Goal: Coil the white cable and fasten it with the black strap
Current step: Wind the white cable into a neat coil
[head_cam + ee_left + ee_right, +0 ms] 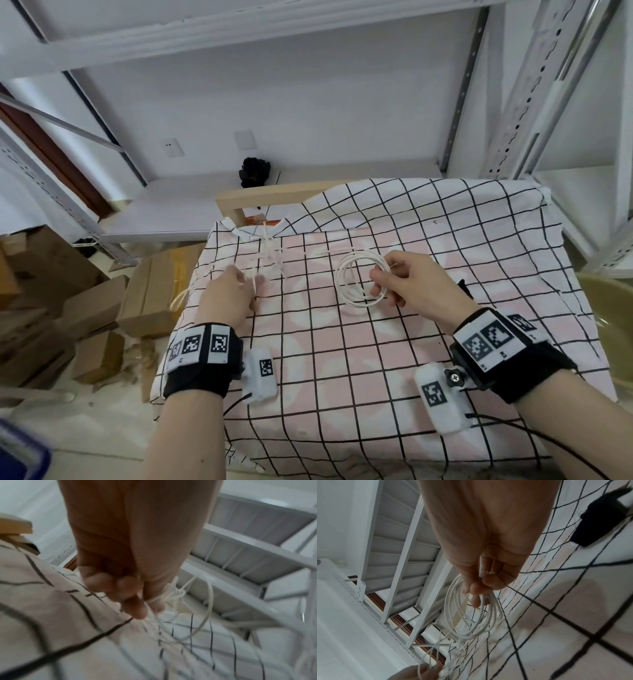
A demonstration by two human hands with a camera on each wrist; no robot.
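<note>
A person's right hand (409, 279) grips the coiled thin white cable (359, 279) above the grid-patterned cloth-covered bench (342, 342), the left hand (229, 294) pinching loose strands at far left, which could snag and spring the coil; the black strap (599, 522) lies right.

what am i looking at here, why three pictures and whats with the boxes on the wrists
No robot here: a person works with bare hands. The big picture comes from a camera on the head; the other two come from cameras strapped to each wrist, which are those boxes with the square patterns. Everything sits on a checked cloth. The right hand holds a white cable wound into loops. The left hand pinches loose white cable strands farther left. A black strap lies on the cloth beside the right hand, untouched.
</note>
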